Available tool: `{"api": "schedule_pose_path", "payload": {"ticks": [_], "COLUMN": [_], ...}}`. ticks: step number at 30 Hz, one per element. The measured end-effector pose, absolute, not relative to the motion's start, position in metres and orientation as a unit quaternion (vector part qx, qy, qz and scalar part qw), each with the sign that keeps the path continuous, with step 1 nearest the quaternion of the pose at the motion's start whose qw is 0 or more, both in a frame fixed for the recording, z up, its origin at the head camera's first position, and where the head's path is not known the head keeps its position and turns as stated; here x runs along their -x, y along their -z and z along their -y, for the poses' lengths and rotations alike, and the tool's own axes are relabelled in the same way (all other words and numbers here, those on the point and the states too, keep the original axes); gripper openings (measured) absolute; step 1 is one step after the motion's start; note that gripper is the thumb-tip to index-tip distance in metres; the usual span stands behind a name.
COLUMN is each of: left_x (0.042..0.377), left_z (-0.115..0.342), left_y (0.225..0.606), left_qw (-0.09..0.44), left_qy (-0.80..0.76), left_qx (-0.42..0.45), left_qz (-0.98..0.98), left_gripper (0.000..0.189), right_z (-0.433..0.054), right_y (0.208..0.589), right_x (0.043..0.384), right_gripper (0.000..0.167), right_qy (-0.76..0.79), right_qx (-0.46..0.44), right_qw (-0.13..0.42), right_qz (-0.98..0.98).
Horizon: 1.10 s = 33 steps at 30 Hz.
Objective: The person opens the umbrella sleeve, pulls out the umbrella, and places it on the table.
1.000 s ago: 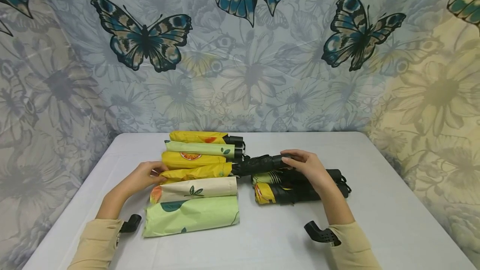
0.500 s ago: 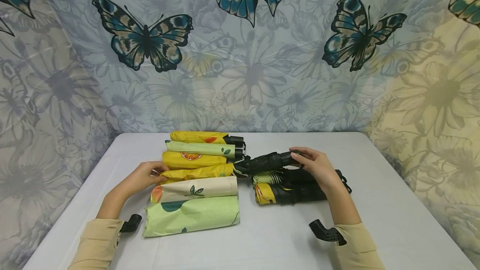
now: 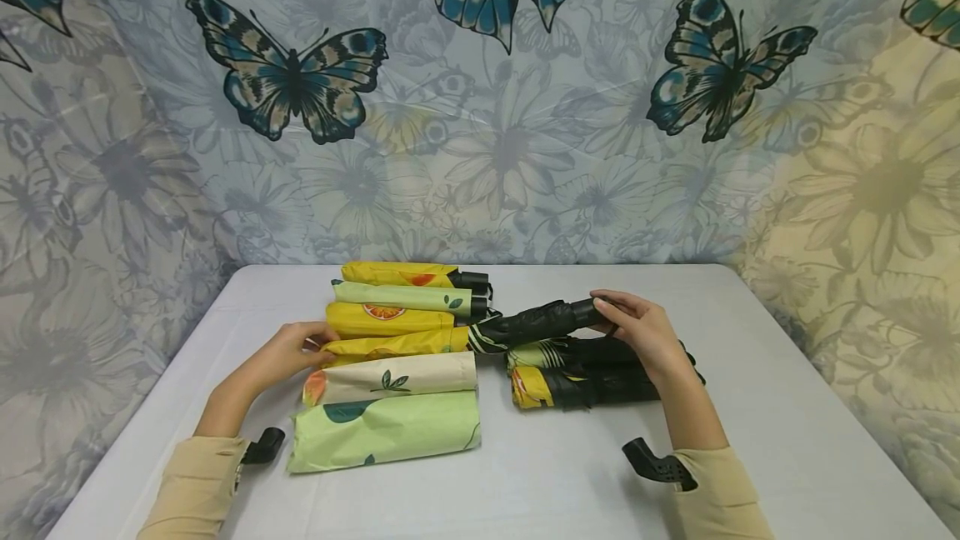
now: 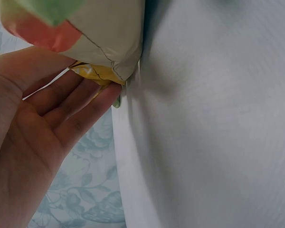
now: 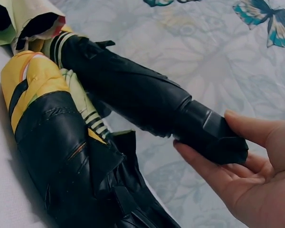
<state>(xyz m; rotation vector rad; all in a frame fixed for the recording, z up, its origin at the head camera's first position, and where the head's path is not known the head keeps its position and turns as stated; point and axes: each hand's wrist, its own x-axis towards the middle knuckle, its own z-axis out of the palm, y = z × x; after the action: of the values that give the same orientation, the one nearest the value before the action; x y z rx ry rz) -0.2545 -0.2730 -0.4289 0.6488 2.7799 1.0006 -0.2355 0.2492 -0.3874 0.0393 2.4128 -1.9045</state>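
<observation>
A folded black umbrella (image 3: 528, 327) with pale striped folds at its left end sticks out of a yellow sleeve (image 3: 405, 345) in the head view. My right hand (image 3: 641, 332) grips its black handle (image 5: 211, 133) between thumb and fingers, raised above the other end. At the sleeve's far left end my left hand (image 3: 288, 350) pinches the yellow fabric (image 4: 97, 72); in the left wrist view the cream sleeve partly hides this grip. Directly in front lie a cream sleeve (image 3: 431, 375) with a leaf print and a wider light green sleeve (image 3: 397, 432).
Behind the held sleeve lie three sleeved umbrellas: a yellow one (image 3: 397, 274), a pale green one (image 3: 401, 296) and an orange-slice one (image 3: 390, 319). Under my right forearm rest two bare folded umbrellas, one yellow-tipped (image 3: 592, 388), one green-tipped (image 3: 536, 354). A patterned cloth (image 3: 510, 148) hangs behind the table.
My right hand has moved right and slightly up, drawing the black umbrella further out; its striped folds now show beyond the yellow sleeve. My left hand has stayed at the sleeve's end.
</observation>
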Motion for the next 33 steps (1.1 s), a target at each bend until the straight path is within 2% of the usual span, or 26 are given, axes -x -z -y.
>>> {"api": "schedule_pose_path", "payload": {"ticks": [16,23,30,33], "left_x": [0.256,0.256,0.255,0.256], "left_z": [0.272,0.272,0.273,0.273], "left_y": [0.432,0.432,0.431,0.431], "left_qw": [0.066,0.066,0.063,0.061], "left_qy": [-0.341,-0.341,-0.338,-0.334], "left_qx": [-0.211,-0.211,-0.211,-0.214], "left_qz": [-0.914,-0.914,-0.915,-0.916], "left_gripper": [0.015,0.016,0.016,0.016], "right_z": [-0.253,-0.256,-0.264,-0.268], "right_y": [0.385,0.382,0.379,0.378], "right_x": [0.235,0.233,0.233,0.231], "right_gripper": [0.059,0.045,0.048,0.037], "right_qy": [0.704,0.716,0.746,0.758], "right_qx": [-0.004,-0.028,-0.02,-0.021], "right_qw": [-0.012,-0.021,-0.034,-0.041], "right_qz": [-0.71,-0.698,-0.665,-0.65]}}
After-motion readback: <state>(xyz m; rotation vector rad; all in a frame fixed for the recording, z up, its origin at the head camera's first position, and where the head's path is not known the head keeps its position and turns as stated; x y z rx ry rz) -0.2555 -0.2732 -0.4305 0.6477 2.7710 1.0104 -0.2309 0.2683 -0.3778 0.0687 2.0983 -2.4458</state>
